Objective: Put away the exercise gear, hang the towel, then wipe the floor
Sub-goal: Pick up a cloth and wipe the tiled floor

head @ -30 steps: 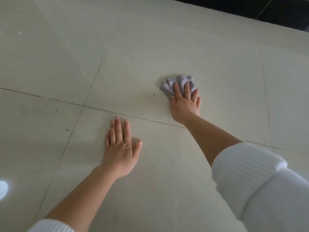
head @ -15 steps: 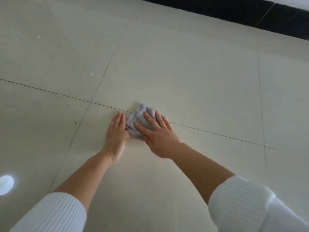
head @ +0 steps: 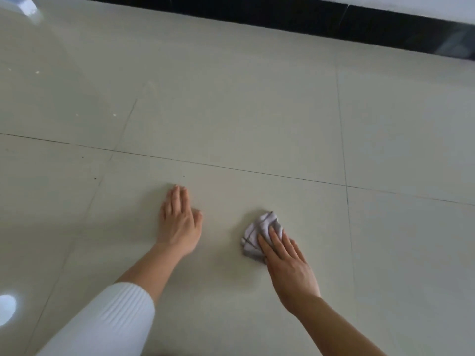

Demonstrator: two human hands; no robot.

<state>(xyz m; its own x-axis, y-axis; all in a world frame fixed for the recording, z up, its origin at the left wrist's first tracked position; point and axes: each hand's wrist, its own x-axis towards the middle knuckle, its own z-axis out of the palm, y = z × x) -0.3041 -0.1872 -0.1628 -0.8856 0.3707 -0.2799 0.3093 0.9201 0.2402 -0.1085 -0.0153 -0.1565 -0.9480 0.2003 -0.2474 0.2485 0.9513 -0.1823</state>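
Note:
A small crumpled grey cloth (head: 258,231) lies on the pale tiled floor (head: 257,111). My right hand (head: 288,263) presses flat on the cloth's near part with straight fingers, covering that side. My left hand (head: 180,222) rests flat on the bare tile to the left, fingers together, about a hand's width from the cloth. Both forearms reach in from the bottom edge, the left in a white ribbed sleeve.
Dark grout lines cross the floor, one running left to right just beyond my hands. A black skirting strip (head: 308,19) runs along the far wall. A few dark specks (head: 95,178) dot the tile at the left. A bright reflection (head: 6,308) shines at lower left.
My right hand has slid the cloth to the right, away from my left hand, which it was touching half a second ago. My left hand stays planted on the tile.

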